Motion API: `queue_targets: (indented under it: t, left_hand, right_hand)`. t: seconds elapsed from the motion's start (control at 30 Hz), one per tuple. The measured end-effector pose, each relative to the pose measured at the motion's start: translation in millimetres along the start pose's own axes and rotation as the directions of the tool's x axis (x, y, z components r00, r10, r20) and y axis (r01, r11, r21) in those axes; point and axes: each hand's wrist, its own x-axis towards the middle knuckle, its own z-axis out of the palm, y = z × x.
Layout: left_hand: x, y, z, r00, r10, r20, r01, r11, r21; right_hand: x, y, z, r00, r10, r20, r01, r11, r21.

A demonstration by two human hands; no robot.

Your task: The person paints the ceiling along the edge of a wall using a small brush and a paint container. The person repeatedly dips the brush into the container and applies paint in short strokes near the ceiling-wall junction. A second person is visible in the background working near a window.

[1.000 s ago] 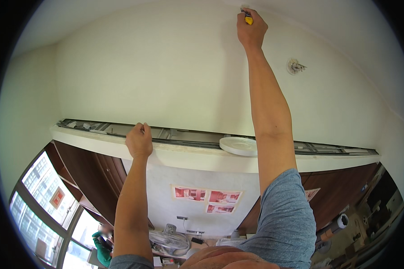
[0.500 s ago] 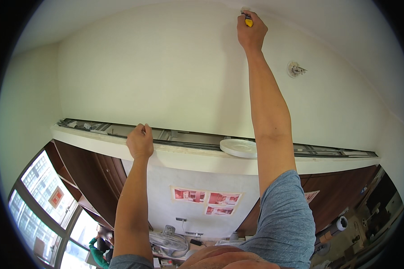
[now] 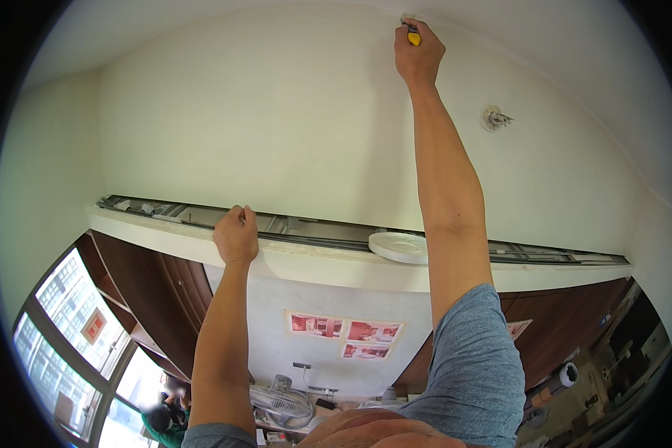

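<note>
High at the top, my right hand (image 3: 420,56) is closed around a tool with a yellow and black handle (image 3: 414,36). The tool's working end is mostly hidden by my fingers. It meets a small pale patch (image 3: 408,16) close to where the pale surface bends. Lower and to the left, my left hand (image 3: 236,237) is closed, fingers pressed together over the edge of a white ledge (image 3: 336,270). What those fingers hold, if anything, cannot be made out. A round white lamp-like disc (image 3: 397,247) lies on the ledge, left of my right arm.
Along the ledge runs a recess with metal strips (image 3: 313,228). A round fitting (image 3: 493,118) with wires sticks out right of my forearm. Below are a fan (image 3: 282,399), red-and-white posters (image 3: 343,336), dark cabinets (image 3: 149,276), a window (image 3: 75,321) and a person in green (image 3: 166,422).
The view has shifted slightly. My left hand appears a touch farther right, while my right hand stays in place with the tool. The person in green has bent lower.
</note>
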Motion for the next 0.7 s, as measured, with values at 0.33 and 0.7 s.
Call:
queue_targets:
  t: [0.33, 0.7]
  left_hand:
    - [0.4, -0.8, -0.6, 1.000, -0.008, 0.004, 0.008, 1.000, 0.012]
    - [0.7, -2.4, 1.9, 1.000, -0.001, 0.008, 0.001, 1.000, 0.027]
  right_hand:
    - [-1.9, -4.5, 1.7, 0.999, 0.025, 0.020, -0.026, 1.000, 0.002]
    - [-1.2, -1.6, 6.4, 1.000, -0.011, 0.008, 0.011, 1.000, -0.010]
